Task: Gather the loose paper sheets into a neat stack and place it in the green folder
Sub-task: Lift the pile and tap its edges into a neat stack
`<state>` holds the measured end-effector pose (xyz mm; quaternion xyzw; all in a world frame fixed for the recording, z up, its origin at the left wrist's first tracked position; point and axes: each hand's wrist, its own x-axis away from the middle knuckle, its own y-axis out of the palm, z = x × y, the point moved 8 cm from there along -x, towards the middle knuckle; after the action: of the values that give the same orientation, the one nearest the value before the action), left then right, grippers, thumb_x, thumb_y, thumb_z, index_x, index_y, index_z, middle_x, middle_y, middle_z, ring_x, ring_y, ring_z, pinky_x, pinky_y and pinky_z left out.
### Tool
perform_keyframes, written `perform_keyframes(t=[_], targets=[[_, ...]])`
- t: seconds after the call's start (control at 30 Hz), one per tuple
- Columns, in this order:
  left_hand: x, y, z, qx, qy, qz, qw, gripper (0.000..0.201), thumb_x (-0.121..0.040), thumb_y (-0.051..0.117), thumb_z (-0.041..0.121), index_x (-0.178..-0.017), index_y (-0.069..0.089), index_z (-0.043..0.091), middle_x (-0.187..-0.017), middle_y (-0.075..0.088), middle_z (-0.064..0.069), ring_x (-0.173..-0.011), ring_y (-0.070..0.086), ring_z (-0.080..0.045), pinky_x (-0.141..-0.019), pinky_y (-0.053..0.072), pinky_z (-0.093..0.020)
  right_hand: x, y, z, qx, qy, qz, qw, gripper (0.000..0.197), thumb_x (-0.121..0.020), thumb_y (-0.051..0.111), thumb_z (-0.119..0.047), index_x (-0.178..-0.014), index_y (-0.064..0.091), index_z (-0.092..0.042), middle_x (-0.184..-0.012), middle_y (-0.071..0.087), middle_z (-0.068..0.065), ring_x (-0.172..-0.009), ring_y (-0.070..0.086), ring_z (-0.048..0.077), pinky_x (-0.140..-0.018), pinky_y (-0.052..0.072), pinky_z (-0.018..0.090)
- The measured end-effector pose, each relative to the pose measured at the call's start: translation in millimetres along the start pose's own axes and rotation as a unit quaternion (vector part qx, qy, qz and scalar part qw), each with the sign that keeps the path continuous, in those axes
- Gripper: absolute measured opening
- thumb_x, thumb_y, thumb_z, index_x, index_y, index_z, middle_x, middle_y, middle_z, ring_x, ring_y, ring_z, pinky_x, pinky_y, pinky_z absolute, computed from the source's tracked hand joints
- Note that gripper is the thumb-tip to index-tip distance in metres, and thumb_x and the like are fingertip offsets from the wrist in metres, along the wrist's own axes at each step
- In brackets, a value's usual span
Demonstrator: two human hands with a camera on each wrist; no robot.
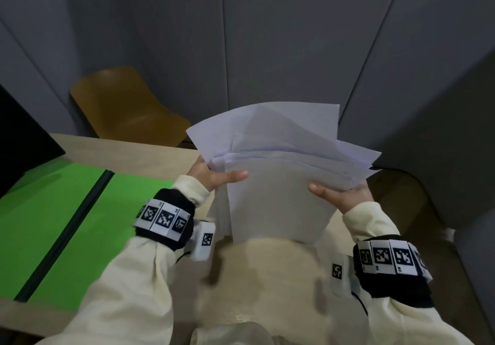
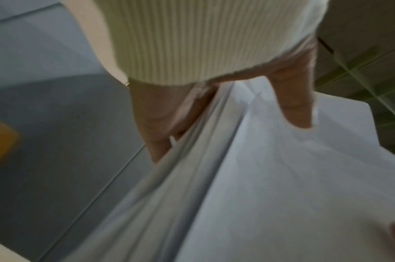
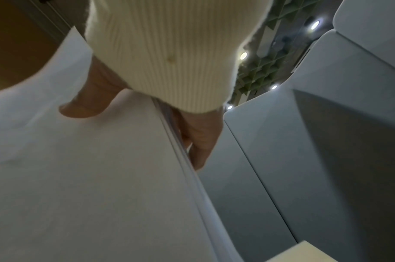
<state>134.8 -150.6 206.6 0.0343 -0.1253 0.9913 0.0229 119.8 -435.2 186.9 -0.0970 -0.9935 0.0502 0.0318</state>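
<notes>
A bundle of white paper sheets (image 1: pixel 278 162) is held up in the air above the table, with uneven, fanned far edges. My left hand (image 1: pixel 214 176) grips its left edge, thumb on top and fingers behind. My right hand (image 1: pixel 340 194) grips the right edge the same way. The left wrist view shows the thumb on the sheets (image 2: pixel 259 177) and fingers under the splayed edges. The right wrist view shows the sheets (image 3: pixel 91 177) pinched between thumb and fingers. The green folder (image 1: pixel 53 216) lies open on the table at the left, with a dark spine down its middle.
A light wooden table (image 1: pixel 128 151) lies below. A brown chair (image 1: pixel 126 103) stands behind it, and another seat (image 1: pixel 401 200) is at the right. Grey partition walls (image 1: pixel 267 36) close off the back. A dark screen edge (image 1: pixel 21 135) is at far left.
</notes>
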Motion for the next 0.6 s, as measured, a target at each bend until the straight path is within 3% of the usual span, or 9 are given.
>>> perform_keyframes(t=[0.13,0.17,0.23,0.27,0.33,0.43,0.5,0.53,0.6], targets=[[14.7,11.5,17.9,0.068,0.009,0.077,0.995,0.068,-0.067,0.081,0.033,-0.123,0.057,0.004,-0.108,0.062,0.005,-0.093,0.063,0.000,-0.090,0.046,-0.024,4.6,0.2,-7.4,-0.016,-0.032,0.016,0.999,0.054,-0.060,0.083,0.002,-0.099,0.055,-0.021,-0.087,0.060,-0.011,-0.081,0.057,0.001,-0.063,0.050,0.010],[17.8,9.9,17.7,0.111,0.008,0.120,0.987,0.081,-0.065,0.076,0.049,-0.127,0.054,0.000,-0.112,0.060,0.003,-0.096,0.062,-0.003,-0.091,0.045,-0.024,6.2,1.0,-10.4,-0.021,-0.034,0.023,0.999,0.057,-0.059,0.083,0.001,-0.104,0.054,-0.019,-0.088,0.060,-0.011,-0.081,0.057,0.001,-0.069,0.050,0.014],[23.4,2.4,13.7,0.195,-0.002,0.209,0.958,0.118,-0.039,0.064,0.085,-0.123,0.056,0.003,-0.123,0.059,-0.007,-0.109,0.059,-0.021,-0.103,0.042,-0.034,7.8,0.3,-12.6,-0.038,-0.035,0.036,0.998,0.061,-0.057,0.085,-0.003,-0.109,0.055,-0.016,-0.089,0.063,-0.008,-0.082,0.059,0.001,-0.074,0.052,0.019],[22.1,-1.0,10.2,0.224,-0.003,0.231,0.947,0.115,-0.028,0.058,0.091,-0.109,0.062,0.009,-0.116,0.061,-0.008,-0.104,0.060,-0.021,-0.103,0.040,-0.035,8.0,-1.1,-12.2,-0.045,-0.034,0.044,0.997,0.063,-0.056,0.086,-0.006,-0.110,0.056,-0.016,-0.090,0.064,-0.007,-0.082,0.060,0.002,-0.072,0.052,0.019],[20.8,1.2,11.6,0.261,-0.033,0.215,0.940,0.093,-0.017,0.049,0.097,-0.081,0.053,0.030,-0.089,0.056,0.007,-0.082,0.054,-0.009,-0.094,0.038,-0.030,10.0,-2.4,-11.6,-0.054,-0.034,0.051,0.997,0.060,-0.056,0.087,-0.007,-0.106,0.056,-0.020,-0.088,0.063,-0.010,-0.080,0.060,0.000,-0.062,0.052,0.010],[17.5,0.7,14.6,0.295,-0.027,0.207,0.933,0.101,-0.022,0.044,0.100,-0.094,0.058,0.030,-0.095,0.058,0.018,-0.098,0.056,-0.008,-0.100,0.035,-0.029,12.8,-0.3,-8.7,-0.058,-0.041,0.041,0.997,0.058,-0.057,0.086,-0.004,-0.102,0.055,-0.024,-0.088,0.062,-0.011,-0.081,0.059,0.000,-0.065,0.056,0.013],[18.4,-2.5,18.4,0.320,-0.012,0.228,0.920,0.088,-0.042,0.052,0.092,-0.096,0.068,0.024,-0.099,0.071,0.005,-0.102,0.066,-0.023,-0.102,0.045,-0.037,16.0,2.1,-4.1,-0.050,-0.032,0.029,0.998,0.058,-0.055,0.087,-0.008,-0.099,0.055,-0.027,-0.090,0.061,-0.010,-0.083,0.059,0.002,-0.076,0.055,0.025],[21.6,-4.7,23.1,0.301,-0.003,0.254,0.919,0.063,-0.058,0.057,0.081,-0.084,0.068,0.026,-0.086,0.073,0.007,-0.093,0.069,-0.017,-0.098,0.050,-0.030,17.6,3.7,-2.1,-0.047,-0.028,0.020,0.998,0.058,-0.051,0.089,-0.015,-0.094,0.054,-0.032,-0.090,0.061,-0.011,-0.083,0.058,0.001,-0.077,0.052,0.027],[27.8,-6.0,30.7,0.254,0.009,0.290,0.923,0.023,-0.080,0.064,0.047,-0.065,0.058,0.030,-0.051,0.066,0.021,-0.061,0.064,0.012,-0.069,0.049,-0.001,20.4,7.5,0.9,-0.033,-0.020,-0.003,0.999,0.063,-0.038,0.091,-0.034,-0.088,0.054,-0.035,-0.090,0.061,-0.013,-0.084,0.058,0.000,-0.076,0.050,0.023]])
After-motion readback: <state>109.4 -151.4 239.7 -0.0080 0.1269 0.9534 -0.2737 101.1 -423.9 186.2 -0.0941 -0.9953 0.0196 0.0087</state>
